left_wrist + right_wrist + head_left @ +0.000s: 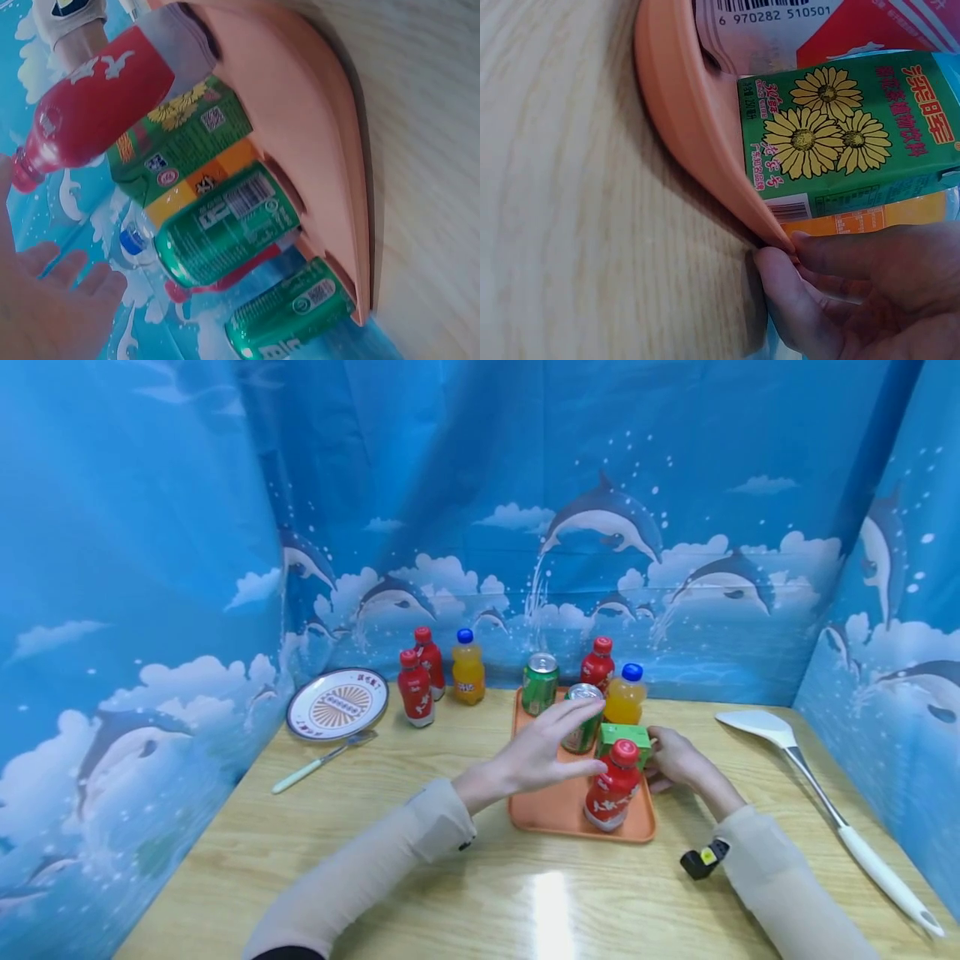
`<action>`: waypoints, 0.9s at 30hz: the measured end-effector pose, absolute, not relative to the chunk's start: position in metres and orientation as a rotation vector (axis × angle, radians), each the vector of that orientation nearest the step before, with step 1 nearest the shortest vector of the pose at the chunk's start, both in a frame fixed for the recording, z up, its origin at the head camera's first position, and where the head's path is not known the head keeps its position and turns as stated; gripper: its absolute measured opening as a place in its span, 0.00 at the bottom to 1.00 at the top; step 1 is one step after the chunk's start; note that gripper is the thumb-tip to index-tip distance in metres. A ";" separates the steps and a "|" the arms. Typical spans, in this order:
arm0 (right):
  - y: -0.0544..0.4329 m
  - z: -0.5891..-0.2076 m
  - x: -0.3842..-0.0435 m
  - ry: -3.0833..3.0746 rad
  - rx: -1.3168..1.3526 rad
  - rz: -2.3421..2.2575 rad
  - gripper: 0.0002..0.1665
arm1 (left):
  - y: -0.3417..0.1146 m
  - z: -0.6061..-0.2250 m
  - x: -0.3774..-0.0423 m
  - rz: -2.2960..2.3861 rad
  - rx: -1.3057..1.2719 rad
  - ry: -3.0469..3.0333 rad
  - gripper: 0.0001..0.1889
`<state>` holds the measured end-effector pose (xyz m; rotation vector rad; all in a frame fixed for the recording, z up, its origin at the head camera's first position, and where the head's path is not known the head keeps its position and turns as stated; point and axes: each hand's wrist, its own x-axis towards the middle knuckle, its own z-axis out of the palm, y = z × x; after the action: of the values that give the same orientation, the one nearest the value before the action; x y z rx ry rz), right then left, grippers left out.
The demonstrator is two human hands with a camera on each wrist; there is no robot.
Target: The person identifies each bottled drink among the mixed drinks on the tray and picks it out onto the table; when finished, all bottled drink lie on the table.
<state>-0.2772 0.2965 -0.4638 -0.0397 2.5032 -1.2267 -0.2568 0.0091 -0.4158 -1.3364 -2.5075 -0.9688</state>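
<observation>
- Nearest me, the person's two pale sleeves: the left sleeve (367,860) slants in from one side, the right sleeve (780,877) from the other, with a small black device (702,860) by the right cuff.
- The left hand (543,752) is over the tray, fingers extended and thumb well apart from them, gripping nothing; I can't tell whether the thumb touches the front red bottle.
- The right hand (678,760) pinches the tray's rim between thumb and finger, just beside the green carton.
- The orange tray (547,810) sits on the wooden tabletop (465,910), between the two hands.
- On it, the front red bottle (613,793) stands upright near the close edge, the green carton (624,737) just behind, and two green cans (540,685) farther left and back.
- Behind the carton I see a blue-capped orange drink (625,703) and another red bottle (597,667); their bases are hidden in my view.
- Off left, a pair of red bottles (416,689) and a second orange drink (468,677) stand near a patterned plate (337,704) and a green-handled utensil (300,774).
- Far right lies a white-handled spatula (855,841).
- Dolphin-printed blue sheeting (465,485) hangs round the tabletop.
</observation>
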 end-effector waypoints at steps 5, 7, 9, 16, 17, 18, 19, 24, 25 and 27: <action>0.296 -0.464 -0.278 2.505 -0.037 -1.226 0.24 | 0.016 -0.420 -0.252 -0.897 -1.405 -2.537 0.44; 0.296 -0.464 -0.278 2.503 -0.034 -1.220 0.24 | 0.018 -0.423 -0.251 -0.863 -1.439 -2.542 0.44; 0.296 -0.463 -0.278 2.502 -0.030 -1.212 0.24 | 0.019 -0.425 -0.250 -0.845 -1.468 -2.543 0.44; 0.298 -0.462 -0.277 2.496 -0.036 -1.211 0.27 | 0.023 -0.429 -0.247 -0.761 -1.491 -2.526 0.42; 0.298 -0.462 -0.277 2.498 -0.038 -1.205 0.27 | 0.023 -0.429 -0.247 -0.750 -1.488 -2.525 0.42; 0.297 -0.461 -0.277 2.498 -0.036 -1.203 0.27 | 0.024 -0.429 -0.247 -0.745 -1.484 -2.524 0.42; 0.298 -0.461 -0.278 2.500 -0.039 -1.199 0.27 | 0.024 -0.429 -0.247 -0.746 -1.480 -2.525 0.42; 0.297 -0.460 -0.278 2.503 -0.033 -1.190 0.26 | 0.027 -0.430 -0.246 -0.755 -1.452 -2.543 0.40; 0.297 -0.460 -0.278 2.502 -0.039 -1.189 0.26 | 0.027 -0.430 -0.246 -0.751 -1.449 -2.545 0.40; 0.297 -0.460 -0.277 2.501 -0.035 -1.190 0.26 | 0.027 -0.431 -0.246 -0.742 -1.449 -2.547 0.39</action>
<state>-0.2771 0.2969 -0.4599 -0.0354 2.5010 -1.1903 -0.2461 0.0273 -0.4309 -1.4494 -2.5468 -0.7421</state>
